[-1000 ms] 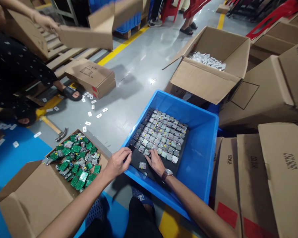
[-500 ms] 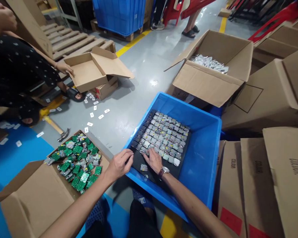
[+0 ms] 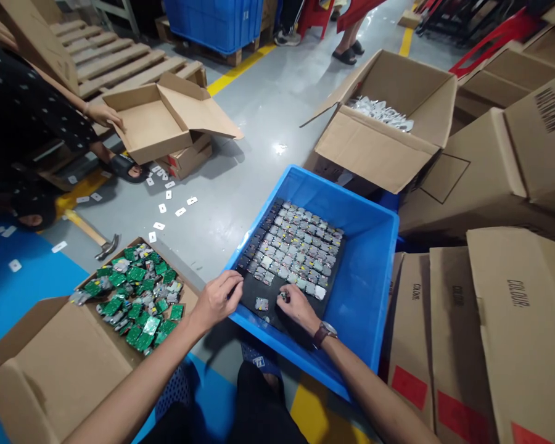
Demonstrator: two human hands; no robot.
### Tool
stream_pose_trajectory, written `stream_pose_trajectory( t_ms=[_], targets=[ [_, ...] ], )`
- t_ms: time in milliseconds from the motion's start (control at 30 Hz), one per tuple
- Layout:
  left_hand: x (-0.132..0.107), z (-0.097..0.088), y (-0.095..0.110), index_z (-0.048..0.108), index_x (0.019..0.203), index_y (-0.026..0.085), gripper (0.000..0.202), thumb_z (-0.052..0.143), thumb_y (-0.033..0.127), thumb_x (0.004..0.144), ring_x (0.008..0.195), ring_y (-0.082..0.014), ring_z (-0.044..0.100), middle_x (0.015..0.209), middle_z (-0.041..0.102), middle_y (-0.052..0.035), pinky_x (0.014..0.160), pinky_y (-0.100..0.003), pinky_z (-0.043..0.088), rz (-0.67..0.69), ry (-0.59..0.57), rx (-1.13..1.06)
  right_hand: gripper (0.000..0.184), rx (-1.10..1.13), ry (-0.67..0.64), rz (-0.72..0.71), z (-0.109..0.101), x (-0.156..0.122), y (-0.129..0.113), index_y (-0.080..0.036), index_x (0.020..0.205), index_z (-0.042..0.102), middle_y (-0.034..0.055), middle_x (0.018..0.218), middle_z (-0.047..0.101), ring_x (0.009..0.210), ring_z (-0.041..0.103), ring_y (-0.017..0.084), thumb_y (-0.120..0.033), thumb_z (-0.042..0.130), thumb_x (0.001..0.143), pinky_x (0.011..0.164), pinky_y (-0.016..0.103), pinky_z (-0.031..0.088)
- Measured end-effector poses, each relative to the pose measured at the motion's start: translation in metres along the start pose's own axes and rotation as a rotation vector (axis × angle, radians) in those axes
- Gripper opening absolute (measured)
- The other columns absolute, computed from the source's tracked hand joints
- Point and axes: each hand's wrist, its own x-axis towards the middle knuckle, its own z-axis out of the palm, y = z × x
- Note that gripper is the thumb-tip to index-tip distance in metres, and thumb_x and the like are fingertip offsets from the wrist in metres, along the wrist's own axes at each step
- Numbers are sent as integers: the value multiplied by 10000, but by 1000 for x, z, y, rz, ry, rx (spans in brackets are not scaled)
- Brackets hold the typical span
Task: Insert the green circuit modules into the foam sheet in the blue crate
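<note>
Inside the blue bin (image 3: 365, 231), rows of small grey circuit modules (image 3: 300, 246) lie on a black sheet (image 3: 247, 293). My right hand (image 3: 300, 308) is over the near part of the sheet, its fingers pinched on a small circuit module (image 3: 284, 296) that they mostly cover. A single grey module (image 3: 261, 303) lies apart from the rows, left of that hand. At the bin's left rim is my left hand (image 3: 218, 298), fingers curled in towards the thumb; what they hold, if anything, is hidden.
An open carton (image 3: 86, 364) of green circuit boards (image 3: 139, 287) stands left. A hammer (image 3: 95, 235) and white cards (image 3: 162, 208) lie on the floor. Another person's hand (image 3: 104, 115) touches an open box (image 3: 150, 132). Cartons (image 3: 453, 320) line the right; one box (image 3: 374, 148) holds white parts.
My right hand has drawn back from the module rows towards the right and now pinches a module. My left hand stays near the rim. The whole view has shifted slightly.
</note>
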Motion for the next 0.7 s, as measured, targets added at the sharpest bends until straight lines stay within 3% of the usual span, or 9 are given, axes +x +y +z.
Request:
stream_pose_trajectory(
  t_ms=[100, 200, 333, 500, 600, 700],
  targets=[
    [0, 0, 1, 670, 1058, 187, 160, 542, 160, 966, 900, -181, 727, 969, 727, -91, 836, -282, 616, -7, 2, 5, 296, 160, 4, -16, -2, 8, 0, -191, 1098, 642, 66, 970, 709, 869, 677, 188, -143, 484, 852, 811, 315, 535],
    [0, 0, 1, 670, 1062, 190, 162, 543, 163, 967, 918, -183, 727, 976, 728, -88, 855, -285, 614, -15, 0, 9, 308, 83, 24, -3, -5, 7, 4, -181, 1056, 672, 87, 1004, 719, 961, 677, 205, -102, 452, 856, 906, 350, 525],
    [-1, 0, 2, 670, 1056, 190, 152, 553, 156, 964, 925, -181, 726, 982, 728, -84, 863, -285, 612, -18, 2, 1, 278, 23, 32, -50, -4, 2, -3, -203, 1186, 636, 88, 1097, 689, 993, 660, 212, -280, 530, 940, 901, 343, 521],
    [0, 0, 2, 662, 1047, 192, 141, 553, 150, 968, 927, -177, 724, 982, 724, -81, 855, -279, 611, -18, -5, 12, 374, -132, -41, -124, 5, 10, -25, -234, 1227, 591, 91, 1076, 643, 993, 623, 244, -429, 642, 912, 856, 344, 496],
    [1, 0, 2, 659, 1052, 191, 144, 548, 150, 970, 924, -176, 723, 977, 724, -80, 850, -279, 610, -8, -3, 19, 281, -206, -38, -143, 14, 18, -36, -235, 1134, 595, 97, 1035, 626, 1005, 597, 268, -397, 646, 910, 839, 359, 479],
    [1, -1, 2, 659, 1053, 187, 143, 554, 145, 966, 914, -177, 723, 971, 724, -80, 849, -280, 608, 5, -1, 24, 87, -179, -40, -176, 23, 19, -41, -232, 993, 577, 83, 985, 611, 967, 583, 246, -271, 588, 916, 807, 336, 465]
  ],
)
